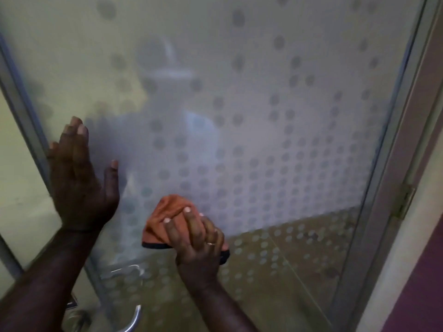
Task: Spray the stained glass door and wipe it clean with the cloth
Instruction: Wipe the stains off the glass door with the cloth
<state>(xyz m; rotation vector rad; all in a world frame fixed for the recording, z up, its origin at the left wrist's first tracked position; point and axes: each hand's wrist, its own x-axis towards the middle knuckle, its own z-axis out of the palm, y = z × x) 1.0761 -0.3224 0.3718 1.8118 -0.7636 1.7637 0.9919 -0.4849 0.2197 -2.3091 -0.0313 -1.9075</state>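
Note:
The frosted glass door [251, 97] with a pattern of grey dots fills most of the view in a metal frame. My left hand [79, 178] lies flat on the glass near its left edge, fingers spread and pointing up, holding nothing. My right hand [199, 238] presses an orange cloth [165, 216] with a dark edge against the lower middle of the glass. A streak of wetness runs down the glass between my two hands. No spray bottle is in view.
A curved metal door handle [134, 318] sticks out at the bottom left, with a round lock fitting [76, 318] beside it. The door frame [393, 178] runs down the right side, with a brass hinge [405, 202] and a purple wall [417, 288] beyond it.

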